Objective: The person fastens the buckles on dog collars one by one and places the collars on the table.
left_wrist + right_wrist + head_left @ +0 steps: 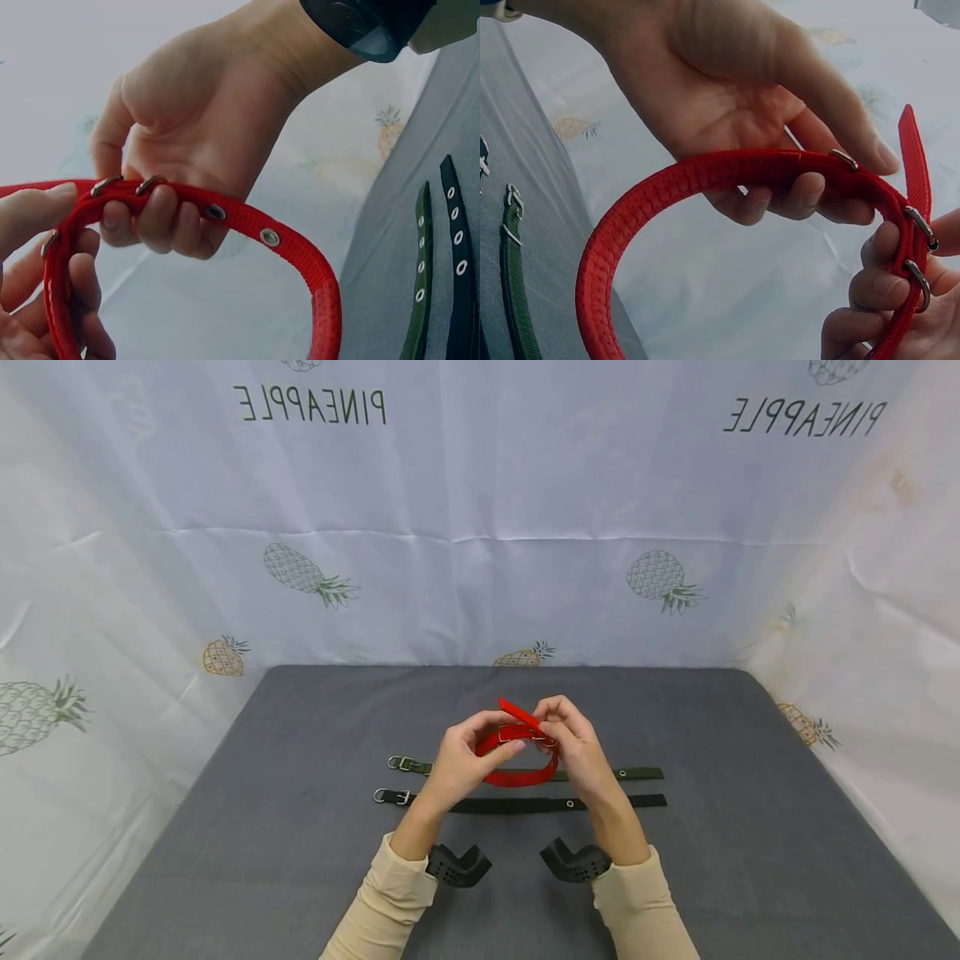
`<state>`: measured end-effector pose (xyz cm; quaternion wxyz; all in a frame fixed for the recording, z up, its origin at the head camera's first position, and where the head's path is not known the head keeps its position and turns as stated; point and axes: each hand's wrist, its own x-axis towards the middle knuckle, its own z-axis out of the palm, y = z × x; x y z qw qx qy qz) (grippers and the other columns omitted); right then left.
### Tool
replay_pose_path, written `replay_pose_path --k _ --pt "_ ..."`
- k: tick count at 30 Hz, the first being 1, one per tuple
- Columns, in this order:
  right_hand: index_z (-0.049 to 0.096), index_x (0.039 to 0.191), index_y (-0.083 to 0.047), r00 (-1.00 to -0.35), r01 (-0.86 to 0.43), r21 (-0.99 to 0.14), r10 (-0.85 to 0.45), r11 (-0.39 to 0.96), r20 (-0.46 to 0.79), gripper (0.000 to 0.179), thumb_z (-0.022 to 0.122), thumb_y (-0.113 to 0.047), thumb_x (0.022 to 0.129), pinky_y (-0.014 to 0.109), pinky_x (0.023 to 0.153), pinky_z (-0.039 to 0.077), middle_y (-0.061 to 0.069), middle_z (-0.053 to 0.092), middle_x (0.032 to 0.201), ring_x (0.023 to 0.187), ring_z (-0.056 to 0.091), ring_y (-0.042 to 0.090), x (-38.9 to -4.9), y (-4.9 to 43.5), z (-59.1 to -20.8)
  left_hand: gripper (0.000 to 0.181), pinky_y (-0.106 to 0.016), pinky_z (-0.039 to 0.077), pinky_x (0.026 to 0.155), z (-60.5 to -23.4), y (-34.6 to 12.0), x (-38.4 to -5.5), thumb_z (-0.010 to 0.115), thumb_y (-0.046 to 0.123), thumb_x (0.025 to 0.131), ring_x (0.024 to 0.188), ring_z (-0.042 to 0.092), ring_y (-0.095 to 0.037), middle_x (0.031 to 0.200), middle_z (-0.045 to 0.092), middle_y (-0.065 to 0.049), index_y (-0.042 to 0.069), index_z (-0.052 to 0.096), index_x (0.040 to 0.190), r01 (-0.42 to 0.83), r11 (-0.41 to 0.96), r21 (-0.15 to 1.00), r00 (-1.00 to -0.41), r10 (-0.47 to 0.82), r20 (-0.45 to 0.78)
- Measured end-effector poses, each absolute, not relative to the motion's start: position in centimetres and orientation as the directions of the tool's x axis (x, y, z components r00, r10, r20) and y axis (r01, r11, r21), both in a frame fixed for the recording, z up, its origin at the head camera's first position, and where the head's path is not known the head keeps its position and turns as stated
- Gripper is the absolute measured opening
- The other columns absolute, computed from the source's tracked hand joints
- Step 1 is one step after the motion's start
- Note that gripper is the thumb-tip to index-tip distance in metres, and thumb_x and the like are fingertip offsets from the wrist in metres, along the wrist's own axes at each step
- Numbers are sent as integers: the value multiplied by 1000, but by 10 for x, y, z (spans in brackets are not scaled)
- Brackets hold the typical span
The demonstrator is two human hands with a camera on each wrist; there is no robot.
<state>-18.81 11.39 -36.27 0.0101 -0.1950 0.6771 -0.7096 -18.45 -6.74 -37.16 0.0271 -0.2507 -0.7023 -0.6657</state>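
Both hands are engaged on one red collar (522, 777), which is bent into a loop and held up off the tabletop (292, 868). The left hand (474, 753) has its thumb and fingers curled round the band. The right hand (573, 742) grips the collar at its metal loops, fingers bent, thumb opposed. The free end (914, 154) of the strap projects beyond the metal loops; whether a pin sits in an eyelet cannot be told. Metal eyelets (270, 237) show along the band.

Below lie a green collar (642, 772) and, nearer the person, a black collar (510, 806). Both are laid straight, roughly parallel and apart, buckle ends to the left. Behind the tabletop hangs a pineapple-print curtain (480, 468).
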Motion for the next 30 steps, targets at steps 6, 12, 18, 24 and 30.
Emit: replay_pose_path --k 6,12,18,24,30 --pt "49 98 -19 -926 -258 -961 -259 -102 276 19 35 -6 99 21 65 40 -7 50 82 69 44 11 -188 117 -362 42 -20 56 84 -375 -69 -186 69 7 88 96 66 -3 121 64 -25 -5 57 126 400 -41 916 -861 324 391" --pt "49 97 -19 -927 -262 -952 -233 -156 293 22 33 -4 98 22 67 41 -7 50 81 70 45 12 -189 116 -362 41 -18 56 80 -376 -68 -188 69 7 87 89 64 4 116 63 -29 -6 58 124 408 -54 911 -867 290 406" --pt "50 96 -19 -933 -249 -957 -229 -149 278 23 32 -5 98 23 70 43 -7 51 84 72 47 10 -189 115 -360 33 -19 56 76 -377 -68 -190 70 6 87 83 62 2 104 65 -29 -6 62 117 456 -29 890 -854 268 446" --pt "52 101 -18 -941 -197 -980 -274 -30 198 20 32 -16 103 27 80 48 -9 56 90 80 55 12 -187 121 -354 31 -18 55 74 -378 -68 -191 70 5 86 81 60 2 101 65 -24 -3 65 115 484 13 875 -845 266 464" --pt "52 118 -2 -926 -144 -988 -359 50 117 37 35 -32 105 31 88 48 -11 59 103 92 58 15 -182 128 -344 29 -18 54 71 -378 -67 -190 70 8 86 78 59 1 99 65 -21 -1 66 114 511 46 858 -832 279 480"
